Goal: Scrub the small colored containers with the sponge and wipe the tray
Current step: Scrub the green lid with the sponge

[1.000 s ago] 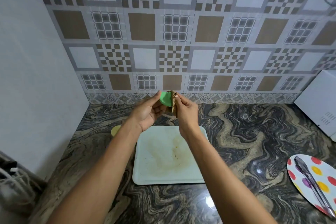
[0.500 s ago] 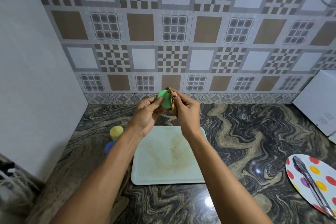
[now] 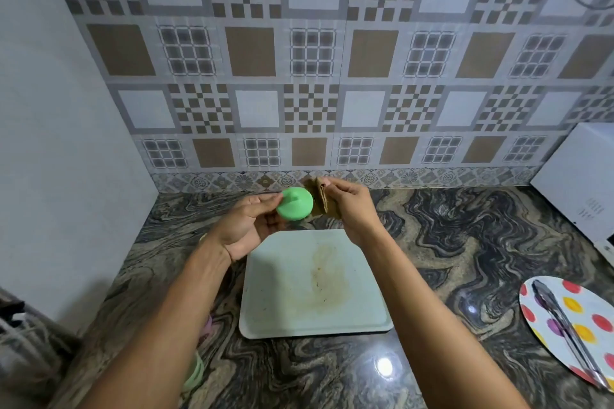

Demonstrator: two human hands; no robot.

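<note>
My left hand (image 3: 247,226) holds a small green container (image 3: 295,203) above the far edge of the tray, its round base turned toward me. My right hand (image 3: 354,206) grips a brown sponge (image 3: 321,199) pressed against the container's right side. Below the hands lies a pale rectangular tray (image 3: 265,309) on the counter, with a brownish stain in its middle. More small containers sit left of the tray, mostly hidden by my left forearm: a pink sliver (image 3: 208,325) and a light green one (image 3: 196,375).
A white plate with coloured dots (image 3: 594,305) lies at the right, metal tongs (image 3: 561,322) resting on it. A white appliance (image 3: 578,179) stands at the back right. Tiled wall behind, plain wall on the left, dark marbled counter (image 3: 448,242) around the tray.
The green container has turned in my left hand so more of its round base faces me. The sponge has slid to its right side. The yellow and blue containers are now behind my forearm.
</note>
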